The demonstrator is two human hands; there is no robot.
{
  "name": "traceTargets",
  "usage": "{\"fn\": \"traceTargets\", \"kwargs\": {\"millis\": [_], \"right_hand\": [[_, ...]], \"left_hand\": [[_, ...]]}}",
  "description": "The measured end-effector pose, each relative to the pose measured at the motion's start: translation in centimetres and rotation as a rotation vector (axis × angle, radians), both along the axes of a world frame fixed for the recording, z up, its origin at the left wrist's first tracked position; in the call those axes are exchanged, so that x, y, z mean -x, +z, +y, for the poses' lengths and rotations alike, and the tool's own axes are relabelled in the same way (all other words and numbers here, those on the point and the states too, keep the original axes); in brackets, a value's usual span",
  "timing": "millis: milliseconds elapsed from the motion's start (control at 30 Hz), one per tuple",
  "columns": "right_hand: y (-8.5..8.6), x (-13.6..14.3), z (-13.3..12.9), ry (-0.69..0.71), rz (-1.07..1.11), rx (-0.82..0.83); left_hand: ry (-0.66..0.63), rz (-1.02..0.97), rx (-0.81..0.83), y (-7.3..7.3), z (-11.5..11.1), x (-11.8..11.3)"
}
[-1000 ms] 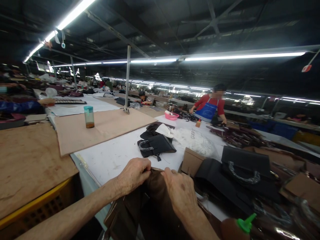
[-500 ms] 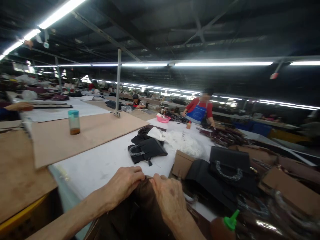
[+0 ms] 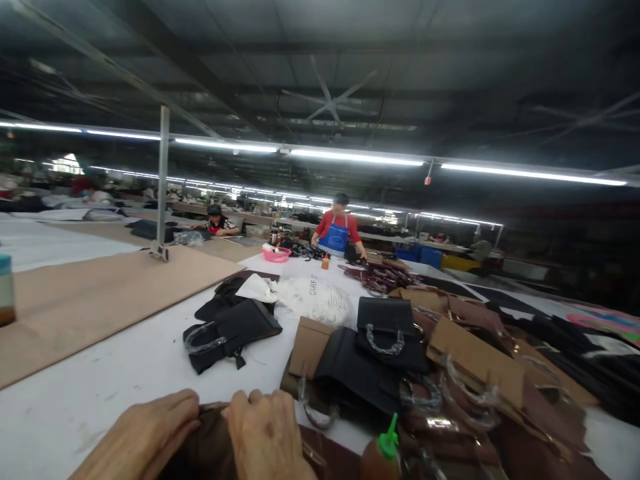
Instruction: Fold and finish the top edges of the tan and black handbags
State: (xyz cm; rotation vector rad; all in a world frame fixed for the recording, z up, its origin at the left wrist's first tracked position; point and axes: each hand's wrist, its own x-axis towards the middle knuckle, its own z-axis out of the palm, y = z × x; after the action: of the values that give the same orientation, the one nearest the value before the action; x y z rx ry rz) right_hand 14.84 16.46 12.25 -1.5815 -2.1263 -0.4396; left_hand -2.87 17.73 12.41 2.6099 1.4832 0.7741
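2 hands (image 3: 267, 430) (image 3: 145, 433) grip brown fabric (image 3: 211, 440); beyond, a white bag (image 3: 323, 305) reads "CARP…".

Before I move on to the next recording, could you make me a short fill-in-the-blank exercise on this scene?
1. The material held at its edge by the left hand and the right hand is coloured ____.
2. The squeeze bottle near the bottom of the picture has a nozzle coloured ____.
3. The co-worker in the red top wears an apron coloured ____.
4. Beyond the white bundle sits a basket coloured ____.

Missing words: brown; green; blue; pink.
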Motion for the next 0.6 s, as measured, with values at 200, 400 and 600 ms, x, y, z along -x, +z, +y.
{"fn": "traceTargets", "kwargs": {"millis": [200,400,600], "right_hand": [[0.2,-0.3,0.4,0.096,-0.022,-0.020],[0.7,-1.0,0.6,0.187,-0.085,0.017],[0.9,-1.1,0.7,0.203,-0.125,0.012]], "left_hand": [[0.083,0.093,0.099,2.0,-0.5,-0.5],[0.115,0.063,0.137,2.6,-0.8,-0.4],[0.132,0.053,0.146,2.3,-0.6,-0.1]]}}
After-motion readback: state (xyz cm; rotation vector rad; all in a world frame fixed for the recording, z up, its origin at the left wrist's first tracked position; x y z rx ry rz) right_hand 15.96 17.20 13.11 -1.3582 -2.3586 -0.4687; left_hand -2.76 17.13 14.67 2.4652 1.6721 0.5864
